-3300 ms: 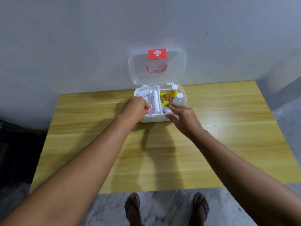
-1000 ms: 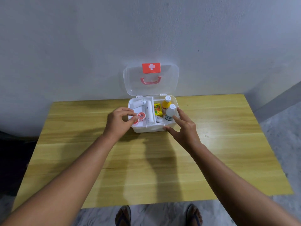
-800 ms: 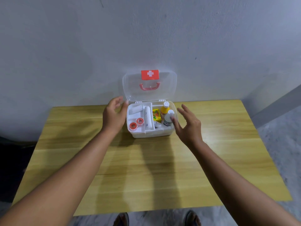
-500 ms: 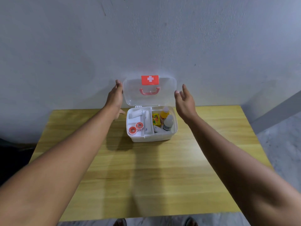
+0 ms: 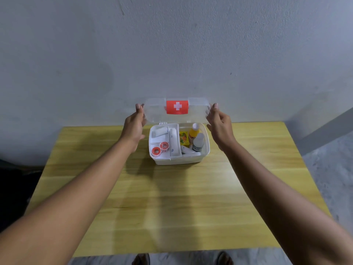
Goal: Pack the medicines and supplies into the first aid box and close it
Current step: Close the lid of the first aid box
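On a wooden table [image 5: 172, 197] against a grey wall [image 5: 172, 44], both hands grip the box lid [image 5: 156, 113].

The print on the white bottle [image 5: 198, 145] in the first aid box [image 5: 178, 160] is too small to be read, as is the marking on the yellow packet [image 5: 184, 138]. The lid's handle is hidden behind the red cross label [image 5: 177, 106]. The palm of the left hand [image 5: 134, 127] and the palm of the right hand [image 5: 219, 124] are turned away, so contact with the clear lid [image 5: 154, 112] cannot be judged beyond the fingertips. Two feet at the desk's near edge [image 5: 172, 252] are cut off by the bottom border.
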